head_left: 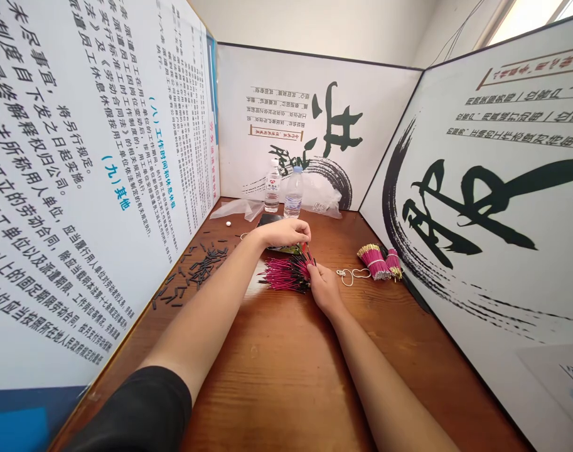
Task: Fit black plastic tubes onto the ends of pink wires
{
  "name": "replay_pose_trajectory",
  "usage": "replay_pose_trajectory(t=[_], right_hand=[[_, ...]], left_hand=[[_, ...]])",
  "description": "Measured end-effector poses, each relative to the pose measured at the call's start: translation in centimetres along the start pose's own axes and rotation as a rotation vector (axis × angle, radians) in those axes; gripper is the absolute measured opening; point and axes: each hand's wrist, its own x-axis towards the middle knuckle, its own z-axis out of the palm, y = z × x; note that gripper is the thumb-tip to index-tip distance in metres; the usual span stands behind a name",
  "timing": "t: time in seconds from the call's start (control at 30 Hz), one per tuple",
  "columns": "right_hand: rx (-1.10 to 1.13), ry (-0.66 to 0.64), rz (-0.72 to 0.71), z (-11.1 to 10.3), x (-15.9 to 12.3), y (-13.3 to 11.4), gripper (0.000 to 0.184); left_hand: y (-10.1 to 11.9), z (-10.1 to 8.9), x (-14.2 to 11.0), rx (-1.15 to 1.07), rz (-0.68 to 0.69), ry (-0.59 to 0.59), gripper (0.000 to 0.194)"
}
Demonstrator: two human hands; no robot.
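Observation:
A pile of thin magenta sticks with dark tips lies on the wooden table in front of me. My right hand is closed at the pile's right side, its thumb and fingers round a few of these thin sticks that point up and away. Just above them my left hand reaches over the pile, fingertips pinched together near the sticks' upper ends. What sits between those fingertips is too small to make out. Under my left wrist, a dark flat packet is partly hidden.
Many short black tubes lie scattered at left. Two banded bundles of magenta sticks, a large one and a small one, lie right beside white string. Two bottles and clear plastic bags stand behind; printed panels enclose the table.

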Motion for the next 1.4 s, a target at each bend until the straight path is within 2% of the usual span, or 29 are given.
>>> replay_pose_trajectory(t=[0.17,0.33,0.4,0.57,0.83,1.4], right_hand=[[-0.004,0.01,-0.001,0.03,0.02,0.03,0.037],[-0.009,0.011,0.002,0.04,0.19,0.3,0.037],[0.001,0.002,-0.003,0.06,0.2,0.39,0.037],[0.024,-0.002,-0.012,0.1,0.13,0.47,0.038],[0.017,-0.001,-0.017,0.16,0.16,0.67,0.038],[0.051,0.012,0.009,0.14,0.25,0.43,0.036]], left_hand=[[0.02,0.15,0.4,0.109,0.015,0.001,0.013],[0.31,0.21,0.36,-0.023,-0.027,-0.01,0.023],[0.23,0.25,0.39,-0.066,-0.045,0.02,0.025],[-0.28,0.27,0.56,0.0,-0.002,0.126,0.016],[-0.2,0.18,0.43,0.099,0.054,0.092,0.011],[0.17,0.09,0.32,0.102,0.079,0.096,0.008]])
